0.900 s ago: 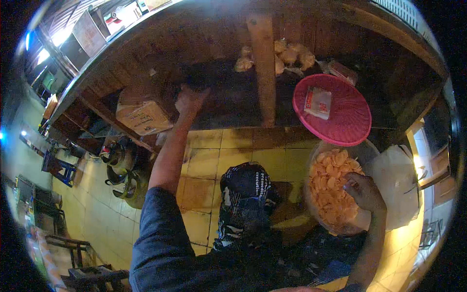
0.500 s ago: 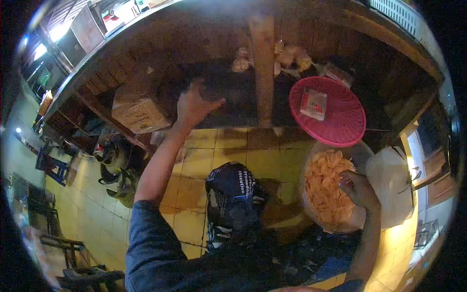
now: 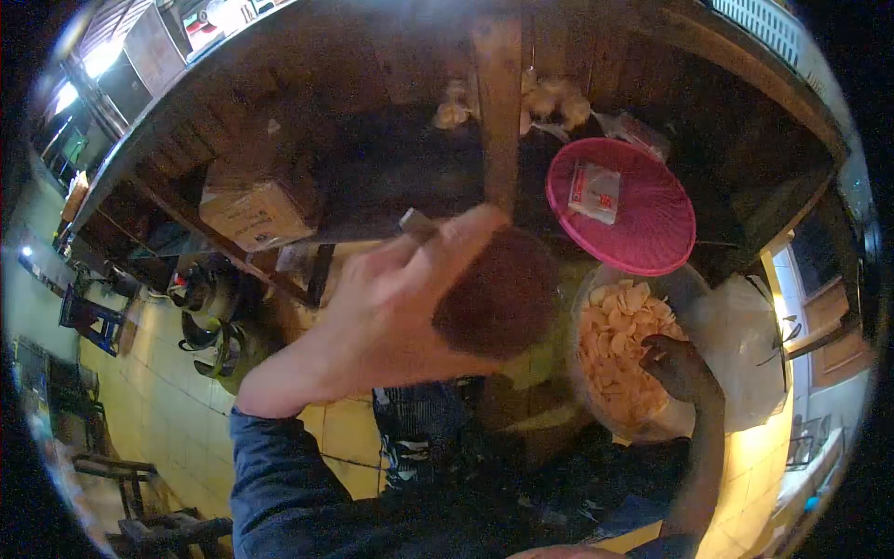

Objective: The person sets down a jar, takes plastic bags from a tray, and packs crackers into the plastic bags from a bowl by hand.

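Note:
My left hand (image 3: 391, 307) is raised close to the camera, with thumb and fingers curved around a dark, round object (image 3: 498, 293), perhaps a jar or cup. Its details are lost in blur and shadow. A small grey tip (image 3: 416, 222) sticks out beside the fingers. Over a clear plastic bag (image 3: 686, 289) of orange-yellow chips (image 3: 622, 345), my right hand (image 3: 684, 371) has its fingers bent down and touching the chips. Whether it pinches any of them is hidden.
A pink basket lid (image 3: 643, 238) bearing a small white-and-red packet (image 3: 594, 194) sits at the shelf edge. Behind stand a wooden post (image 3: 498, 112) and garlic bulbs (image 3: 556, 101). A cardboard box (image 3: 256, 214) is left; a white plastic bag (image 3: 745, 354) is right.
My left hand has come from the dark shelf toward the camera, now with the dark round object in it. My right hand stays at the chips, its fingers slightly shifted.

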Available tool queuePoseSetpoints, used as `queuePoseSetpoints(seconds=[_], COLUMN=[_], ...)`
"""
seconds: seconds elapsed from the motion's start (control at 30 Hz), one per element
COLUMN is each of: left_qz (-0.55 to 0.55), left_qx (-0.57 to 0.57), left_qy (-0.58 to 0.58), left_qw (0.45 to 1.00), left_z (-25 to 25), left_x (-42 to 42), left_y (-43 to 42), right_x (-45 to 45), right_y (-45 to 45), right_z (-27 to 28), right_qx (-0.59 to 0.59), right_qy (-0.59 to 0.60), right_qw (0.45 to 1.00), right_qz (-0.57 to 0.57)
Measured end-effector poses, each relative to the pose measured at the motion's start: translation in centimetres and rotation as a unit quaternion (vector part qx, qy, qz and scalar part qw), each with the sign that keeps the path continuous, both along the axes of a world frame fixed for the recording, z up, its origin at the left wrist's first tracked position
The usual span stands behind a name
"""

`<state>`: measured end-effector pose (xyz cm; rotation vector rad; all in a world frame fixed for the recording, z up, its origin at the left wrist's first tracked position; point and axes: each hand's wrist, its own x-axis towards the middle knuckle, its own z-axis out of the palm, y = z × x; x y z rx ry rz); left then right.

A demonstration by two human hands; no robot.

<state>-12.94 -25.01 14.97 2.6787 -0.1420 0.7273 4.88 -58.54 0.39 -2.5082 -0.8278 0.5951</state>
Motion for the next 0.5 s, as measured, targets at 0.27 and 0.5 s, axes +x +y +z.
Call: queuePoseSetpoints(seconds=[0.27, 0.5], left_qz=[-0.067, -0.036], left_qx=[0.012, 0.095], left_qy=[-0.088, -0.067], left_qw=[0.994, 0.993], left_z=[3.4, 5.9], left_x=[-2.7, -4.4], left_y=[-4.6, -6.5], right_x=[0.4, 0.2], right_y=[-1.3, -0.1], right_z=[-0.6, 0.1], right_qx=[0.023, -0.031], right_qy=[-0.011, -0.02], right_qw=[0.999, 0.999], right_qz=[0.028, 0.023])
